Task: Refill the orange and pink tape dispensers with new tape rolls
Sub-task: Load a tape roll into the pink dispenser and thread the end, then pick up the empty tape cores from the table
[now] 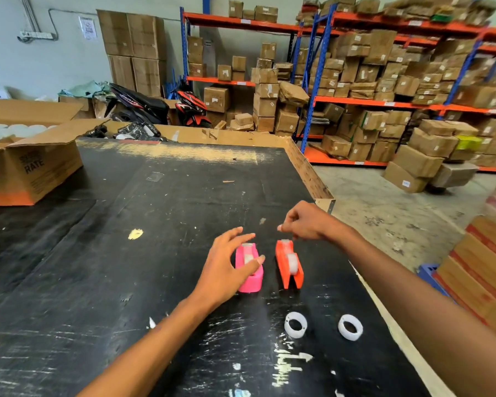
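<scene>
Head view, items listed left to right. Cardboard box: sitting open at the far left of the black, scuffed surface. Left hand: reaching in from the near left, fingers spread wide, hovering over and partly covering the pink tape dispenser; thumb tip lying across the dispenser's top, nothing gripped so far as can be told. Pink tape dispenser: standing upright near the middle of the surface, a pale roll showing inside it. Orange tape dispenser: standing just beside the pink one, on its right, the two apart, a whitish roll sitting in its slot. Right hand: hovering over the far end of the orange dispenser, fingers curled in, thumb and forefinger pinching together; whether anything is held between them cannot be told. Two white tape rolls: lying flat on the near side of the dispensers, one left, one right, apart from each other. Shelving: carrying cartons, standing far right.
</scene>
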A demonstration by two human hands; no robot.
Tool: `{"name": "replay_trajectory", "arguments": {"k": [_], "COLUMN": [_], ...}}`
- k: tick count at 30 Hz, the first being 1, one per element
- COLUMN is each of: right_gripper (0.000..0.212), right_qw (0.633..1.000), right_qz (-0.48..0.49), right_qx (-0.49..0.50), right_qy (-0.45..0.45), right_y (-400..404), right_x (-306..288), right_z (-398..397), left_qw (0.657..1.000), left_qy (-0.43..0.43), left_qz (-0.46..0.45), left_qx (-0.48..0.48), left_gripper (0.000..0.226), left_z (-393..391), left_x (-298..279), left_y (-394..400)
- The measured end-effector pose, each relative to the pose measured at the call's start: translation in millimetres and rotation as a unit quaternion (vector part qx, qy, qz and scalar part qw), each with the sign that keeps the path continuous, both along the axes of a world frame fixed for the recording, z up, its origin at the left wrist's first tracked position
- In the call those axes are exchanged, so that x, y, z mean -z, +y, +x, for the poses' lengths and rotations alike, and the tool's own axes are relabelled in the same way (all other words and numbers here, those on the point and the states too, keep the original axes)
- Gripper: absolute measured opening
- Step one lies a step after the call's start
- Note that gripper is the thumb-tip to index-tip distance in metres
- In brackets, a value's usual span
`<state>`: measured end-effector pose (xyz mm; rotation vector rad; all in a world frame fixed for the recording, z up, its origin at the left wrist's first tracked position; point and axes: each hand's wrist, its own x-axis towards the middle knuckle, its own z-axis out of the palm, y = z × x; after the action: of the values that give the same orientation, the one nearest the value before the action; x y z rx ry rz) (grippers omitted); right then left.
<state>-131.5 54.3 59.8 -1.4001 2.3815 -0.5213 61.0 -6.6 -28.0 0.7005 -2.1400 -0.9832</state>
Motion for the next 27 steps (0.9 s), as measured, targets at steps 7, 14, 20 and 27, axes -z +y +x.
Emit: {"name": "replay_trajectory", "arguments": {"k": [7, 14, 20, 27], "right_gripper": [0.016, 0.063, 0.039, 0.034], "right_qw": [0.991, 0.974, 0.986, 0.988], "right_qz": [0.118, 0.225, 0.151, 0.118], "right_qx": [0.036, -0.009, 0.017, -0.092], "right_qy": [-0.055, 0.034, 0.064, 0.043], "right_y": [97, 153, 155, 97], "right_x": [8, 43, 70, 54], "right_z": [-11, 7, 16, 64], "left_qw": [0.980, 0.886, 0.897, 0.916], "left_qy": [-0.083, -0.300, -0.273, -0.285], "left_qz": [-0.085, -0.278, -0.273, -0.232], "left_qx": [0.162, 0.220, 0.214, 0.162], "left_gripper": [0.043, 0.070, 0.035, 0.022], "left_z": [-25, -32, -22, 30], "left_x": [2, 17, 21, 11], "left_y": [48, 65, 67, 23]}}
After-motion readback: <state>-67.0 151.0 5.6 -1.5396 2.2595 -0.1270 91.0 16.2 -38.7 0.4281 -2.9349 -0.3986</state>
